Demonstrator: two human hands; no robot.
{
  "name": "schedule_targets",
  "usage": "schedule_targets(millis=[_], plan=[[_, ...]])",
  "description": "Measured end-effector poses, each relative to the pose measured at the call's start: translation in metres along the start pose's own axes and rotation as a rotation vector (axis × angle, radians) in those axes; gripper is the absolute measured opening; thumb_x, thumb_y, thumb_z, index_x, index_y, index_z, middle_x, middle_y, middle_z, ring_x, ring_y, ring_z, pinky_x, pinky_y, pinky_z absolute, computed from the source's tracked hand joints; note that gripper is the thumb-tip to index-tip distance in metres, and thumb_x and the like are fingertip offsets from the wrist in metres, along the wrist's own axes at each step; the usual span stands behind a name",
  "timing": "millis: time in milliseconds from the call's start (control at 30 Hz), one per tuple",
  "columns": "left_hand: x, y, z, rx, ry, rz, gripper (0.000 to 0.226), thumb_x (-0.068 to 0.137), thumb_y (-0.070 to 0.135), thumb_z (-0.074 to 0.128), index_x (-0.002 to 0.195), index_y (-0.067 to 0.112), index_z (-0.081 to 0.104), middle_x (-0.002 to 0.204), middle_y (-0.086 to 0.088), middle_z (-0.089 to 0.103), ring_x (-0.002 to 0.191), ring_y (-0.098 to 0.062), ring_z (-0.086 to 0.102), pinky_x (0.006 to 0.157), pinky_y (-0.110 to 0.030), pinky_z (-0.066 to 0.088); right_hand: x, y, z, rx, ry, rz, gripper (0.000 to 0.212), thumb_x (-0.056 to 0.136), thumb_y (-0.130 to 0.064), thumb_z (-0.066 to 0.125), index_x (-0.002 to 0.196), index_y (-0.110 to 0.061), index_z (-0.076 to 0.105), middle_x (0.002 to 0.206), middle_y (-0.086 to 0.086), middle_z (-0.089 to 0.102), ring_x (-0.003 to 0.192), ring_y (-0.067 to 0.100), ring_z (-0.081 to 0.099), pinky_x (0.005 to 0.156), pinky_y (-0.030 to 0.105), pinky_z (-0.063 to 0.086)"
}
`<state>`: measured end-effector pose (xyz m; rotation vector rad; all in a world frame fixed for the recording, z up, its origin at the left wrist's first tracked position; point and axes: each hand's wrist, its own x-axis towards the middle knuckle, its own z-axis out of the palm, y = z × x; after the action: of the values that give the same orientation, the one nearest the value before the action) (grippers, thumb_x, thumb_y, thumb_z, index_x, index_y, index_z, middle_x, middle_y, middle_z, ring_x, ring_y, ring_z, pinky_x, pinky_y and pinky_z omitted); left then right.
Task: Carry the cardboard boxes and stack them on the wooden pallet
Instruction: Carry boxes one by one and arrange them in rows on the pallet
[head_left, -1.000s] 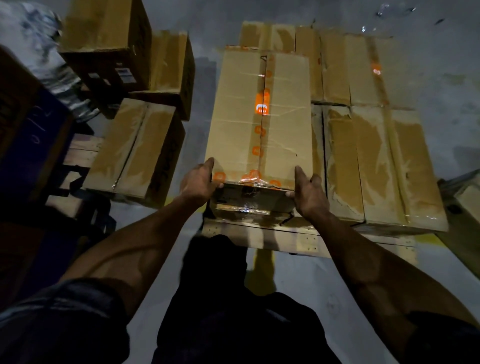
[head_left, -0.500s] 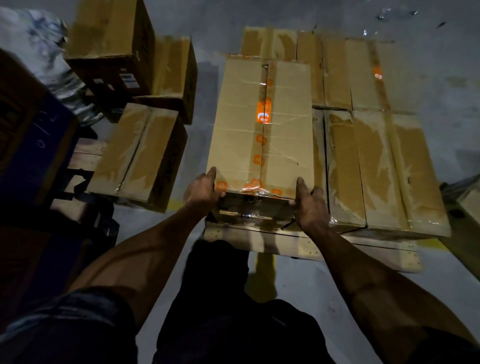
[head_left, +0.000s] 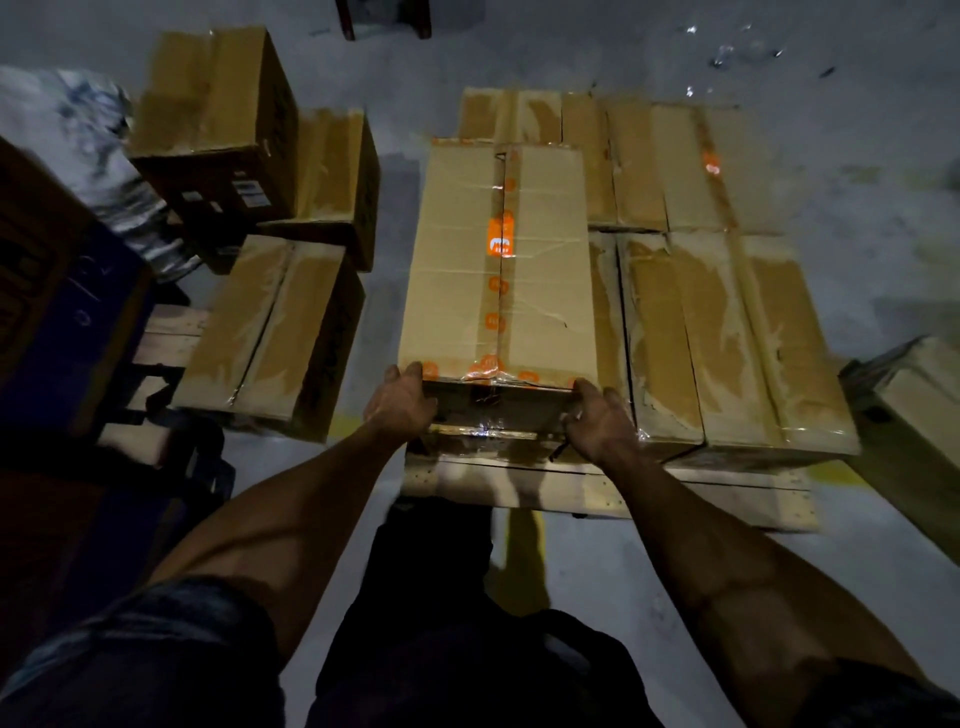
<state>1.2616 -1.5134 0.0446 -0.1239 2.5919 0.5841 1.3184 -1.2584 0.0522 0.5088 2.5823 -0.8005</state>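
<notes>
A long cardboard box with orange printed tape (head_left: 545, 270) lies on top of the left part of a layer of cardboard boxes (head_left: 727, 338) covering the wooden pallet (head_left: 649, 493). My left hand (head_left: 402, 402) grips the box's near left corner. My right hand (head_left: 600, 418) grips its near right corner, fingers curled over the near face. The box's near end sits at the pallet's front edge.
Left of the pallet, several more cardboard boxes (head_left: 270, 327) stand on the floor and on another pallet (head_left: 171, 332). A dark blue box (head_left: 78, 312) is at the far left. Another box (head_left: 919, 395) pokes in at the right edge. Grey concrete floor lies around, with a yellow line (head_left: 519, 551).
The orange-taped box has slid slightly away from me onto the stack, and both hands followed it forward. The view has shifted a little downward.
</notes>
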Motion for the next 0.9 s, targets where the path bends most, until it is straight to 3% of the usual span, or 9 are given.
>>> schedule_targets(millis=[100,200,333,367,433,467,600,900], plan=[[-0.025,0.010,-0.001,-0.086,0.005,0.035,0.038,0.096,0.023,0.061,0.132,0.014,0.053,0.128,-0.010,0.060,0.110,-0.026,0.060,0.091,-0.039,0.054,-0.029,0.009,-0.005,0.124,0.066,0.069,0.055,0.098,-0.026,0.058,0.149,-0.020,0.040,0.147,0.016,0.042,0.132,0.037,0.046,0.106,0.042,0.040],[-0.058,0.036,-0.001,-0.134,-0.004,0.065,0.036,0.099,0.023,0.058,0.133,0.012,0.055,0.124,-0.010,0.063,0.110,-0.027,0.060,0.085,-0.032,0.049,-0.061,0.025,-0.017,0.238,0.112,0.135,0.055,0.098,-0.027,0.058,0.149,-0.015,0.042,0.147,0.016,0.046,0.132,0.037,0.047,0.105,0.041,0.040],[-0.090,0.079,0.002,-0.198,-0.087,0.117,0.037,0.099,0.024,0.059,0.133,0.011,0.058,0.125,-0.012,0.067,0.110,-0.026,0.063,0.094,-0.031,0.051,-0.098,0.043,-0.039,0.367,0.189,0.215,0.049,0.098,-0.021,0.055,0.146,-0.013,0.047,0.140,0.015,0.056,0.128,0.034,0.052,0.101,0.035,0.043],[-0.094,0.092,0.004,-0.189,-0.095,0.148,0.037,0.099,0.024,0.059,0.134,0.011,0.059,0.125,-0.011,0.067,0.106,-0.024,0.064,0.090,-0.025,0.051,-0.107,0.047,-0.046,0.384,0.210,0.232,0.046,0.098,-0.019,0.055,0.144,-0.012,0.048,0.138,0.015,0.058,0.126,0.034,0.054,0.099,0.034,0.043],[-0.102,0.116,0.004,-0.177,-0.110,0.212,0.034,0.099,0.023,0.058,0.131,0.011,0.060,0.119,-0.010,0.068,0.085,-0.017,0.064,0.068,-0.011,0.049,-0.121,0.056,-0.058,0.408,0.238,0.260,0.042,0.099,-0.018,0.052,0.141,-0.012,0.052,0.135,0.016,0.061,0.124,0.034,0.055,0.095,0.034,0.044],[-0.105,0.130,0.004,-0.167,-0.117,0.252,0.031,0.100,0.023,0.057,0.128,0.012,0.062,0.115,-0.009,0.069,0.081,-0.015,0.063,0.064,-0.011,0.047,-0.126,0.062,-0.064,0.413,0.260,0.280,0.040,0.100,-0.021,0.052,0.139,-0.013,0.053,0.134,0.015,0.061,0.123,0.034,0.056,0.094,0.034,0.044],[-0.096,0.177,0.010,-0.063,-0.157,0.408,0.030,0.099,0.024,0.055,0.125,0.014,0.065,0.122,-0.009,0.069,0.111,-0.028,0.063,0.090,-0.029,0.047,-0.134,0.088,-0.084,0.445,0.352,0.360,0.041,0.098,-0.028,0.055,0.135,-0.011,0.056,0.131,0.017,0.062,0.120,0.036,0.057,0.096,0.038,0.046],[-0.067,0.294,0.057,0.148,-0.354,0.661,0.038,0.101,0.030,0.054,0.133,0.011,0.060,0.130,-0.010,0.065,0.117,-0.028,0.061,0.091,-0.031,0.047,-0.152,0.163,-0.120,0.498,0.462,0.631,0.056,0.100,-0.038,0.053,0.148,-0.013,0.043,0.147,0.014,0.050,0.132,0.035,0.049,0.106,0.040,0.041]])
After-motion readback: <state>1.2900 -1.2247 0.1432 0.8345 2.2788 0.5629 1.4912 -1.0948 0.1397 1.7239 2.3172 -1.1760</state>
